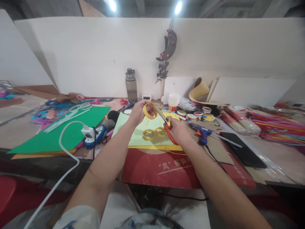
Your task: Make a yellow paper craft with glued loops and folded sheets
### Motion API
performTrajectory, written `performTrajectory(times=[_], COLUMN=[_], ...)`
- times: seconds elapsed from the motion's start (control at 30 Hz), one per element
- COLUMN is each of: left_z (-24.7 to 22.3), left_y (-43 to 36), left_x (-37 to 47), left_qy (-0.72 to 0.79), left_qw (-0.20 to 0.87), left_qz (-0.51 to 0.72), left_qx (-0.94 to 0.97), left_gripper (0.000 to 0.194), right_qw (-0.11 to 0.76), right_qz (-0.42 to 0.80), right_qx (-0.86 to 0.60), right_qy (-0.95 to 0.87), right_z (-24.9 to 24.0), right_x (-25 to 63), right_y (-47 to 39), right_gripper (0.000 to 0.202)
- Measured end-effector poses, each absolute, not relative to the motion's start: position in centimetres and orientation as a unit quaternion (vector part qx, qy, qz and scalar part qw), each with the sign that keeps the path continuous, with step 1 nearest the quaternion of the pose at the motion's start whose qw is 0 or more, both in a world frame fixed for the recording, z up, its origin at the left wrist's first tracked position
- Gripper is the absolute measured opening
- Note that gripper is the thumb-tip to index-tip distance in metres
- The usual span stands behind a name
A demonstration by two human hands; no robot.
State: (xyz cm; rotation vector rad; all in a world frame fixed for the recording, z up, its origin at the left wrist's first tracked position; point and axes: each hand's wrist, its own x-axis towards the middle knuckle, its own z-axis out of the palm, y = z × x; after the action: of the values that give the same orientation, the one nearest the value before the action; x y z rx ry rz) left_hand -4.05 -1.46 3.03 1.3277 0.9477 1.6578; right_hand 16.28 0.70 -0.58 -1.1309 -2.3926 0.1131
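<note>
My left hand (140,112) pinches a yellow ring-shaped strip (145,113), held up above the table. In my right hand (177,128) is a pair of scissors (169,135) with red-orange handles, its blades pointing up and left to the ring's edge. Whether the blades touch the strip or are fully closed I cannot tell. Below the hands, two more yellow rings (149,135) rest on pale green paper (122,132). Thin yellow scraps lie on the paper and along its front edge. Underneath is a red printed board (143,165).
Right of my right hand lies a blue glue gun (203,134) with a cord, beside a black phone (241,149). A paper cup (173,101) and a water bottle (131,86) stand at the back. Green sheets (59,133) and a power strip with a white plug (88,133) are left.
</note>
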Motion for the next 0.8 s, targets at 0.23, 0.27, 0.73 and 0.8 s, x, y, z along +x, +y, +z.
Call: performTrajectory(times=[0.23,0.27,0.73,0.8], left_z=[2.8,2.7,2.6,2.4], left_y=[-1.5,-1.5,-0.9,-0.7], left_x=[-3.9,-3.9,-4.2,-4.4], left_qy=[0.366,0.367,0.356,0.358], left_qw=[0.412,0.411,0.34,0.334], left_qz=[0.637,0.638,0.707,0.708], left_qx=[0.539,0.539,0.507,0.509], left_gripper=[0.05,0.049,0.041,0.039], right_qw=[0.239,0.236,0.21,0.211], right_qz=[0.039,0.038,0.049,0.054], right_qx=[-0.415,-0.418,-0.459,-0.45], right_qy=[-0.877,-0.876,-0.862,-0.866], right_z=[-0.7,-0.6,0.9,0.7], right_x=[16.3,16.2,16.2,16.2], right_y=[0.8,0.7,-0.3,-0.2], right_gripper=[0.029,0.028,0.024,0.022])
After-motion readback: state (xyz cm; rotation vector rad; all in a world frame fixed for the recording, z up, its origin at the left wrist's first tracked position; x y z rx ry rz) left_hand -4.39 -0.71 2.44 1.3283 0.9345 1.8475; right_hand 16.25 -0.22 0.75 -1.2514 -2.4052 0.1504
